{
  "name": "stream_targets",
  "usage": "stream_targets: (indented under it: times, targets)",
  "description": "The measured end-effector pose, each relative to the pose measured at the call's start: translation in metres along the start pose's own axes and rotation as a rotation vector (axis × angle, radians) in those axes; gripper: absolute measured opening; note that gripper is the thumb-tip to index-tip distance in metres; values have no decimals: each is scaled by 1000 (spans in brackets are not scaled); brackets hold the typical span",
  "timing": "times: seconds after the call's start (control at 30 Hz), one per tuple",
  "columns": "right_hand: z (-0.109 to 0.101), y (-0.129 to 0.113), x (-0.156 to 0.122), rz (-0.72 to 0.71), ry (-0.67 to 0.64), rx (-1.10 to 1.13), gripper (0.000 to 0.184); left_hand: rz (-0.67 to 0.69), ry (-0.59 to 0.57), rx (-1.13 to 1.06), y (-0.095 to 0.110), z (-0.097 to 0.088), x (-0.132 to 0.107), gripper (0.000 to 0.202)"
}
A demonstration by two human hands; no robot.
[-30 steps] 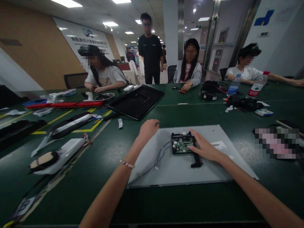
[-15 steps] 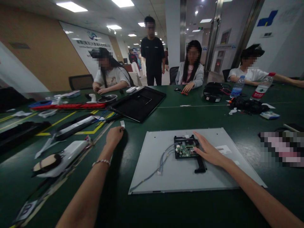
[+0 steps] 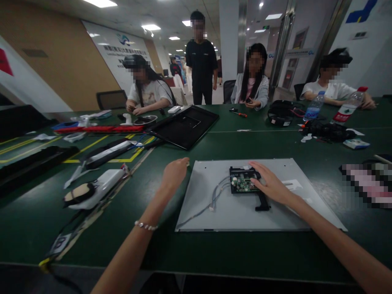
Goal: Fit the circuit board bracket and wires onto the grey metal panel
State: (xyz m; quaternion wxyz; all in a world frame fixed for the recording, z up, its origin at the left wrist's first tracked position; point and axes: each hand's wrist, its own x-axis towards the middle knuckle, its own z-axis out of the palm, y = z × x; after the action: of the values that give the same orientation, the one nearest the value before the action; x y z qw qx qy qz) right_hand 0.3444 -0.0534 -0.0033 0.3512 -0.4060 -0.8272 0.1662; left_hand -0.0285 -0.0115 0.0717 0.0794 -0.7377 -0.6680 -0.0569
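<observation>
Green board (image 3: pixel 244 185) partly under right hand (image 3: pixel 271 184)

A thin grey panel (image 3: pixel 202 216) lies flat, right of centre in the lower half of the frame. On its upper middle sits a black bracket (image 3: pixel 262 203), one arm reaching down at its right, framing a green circuit board (image 3: pixel 241 185). Grey cables (image 3: pixel 217 191) curve from the board's left side toward the panel's lower left corner. A pale scrap (image 3: pixel 188 163), mostly hidden, is pinched in the left hand (image 3: pixel 175 173) near mid-frame.
</observation>
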Motion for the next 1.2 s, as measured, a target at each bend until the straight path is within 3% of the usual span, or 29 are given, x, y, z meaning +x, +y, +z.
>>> stream_targets:
  times: [0.2, 0.4, 0.53, 0.73, 0.87, 1.0, 1.2]
  targets:
    - [15, -57, 27, -33, -79, 45, 57, 154, 2, -86, 68, -17, -56, 32]
    - [46, -95, 59, -65, -75, 130, 61, 300, 97, -72, 98, -8, -82, 39]
    - [57, -103, 63, -14, -111, 32, 49, 306, 108, -121, 105, -2, -94, 38]
    - [48, -95, 54, -37, -57, -43, 34, 197, 211, -345, 101, -4, -106, 44]
    - [44, -85, 46, -77, 17, -54, 21, 263, 90, -343, 98, 6, -118, 47]
    - [47, -83, 37, -101, -22, -73, 21, 355, -25, -299, 97, 17, -126, 42]
    - [52, -87, 30, -169, -75, -146, 20, 267, -7, -422, 95, 19, -128, 40]
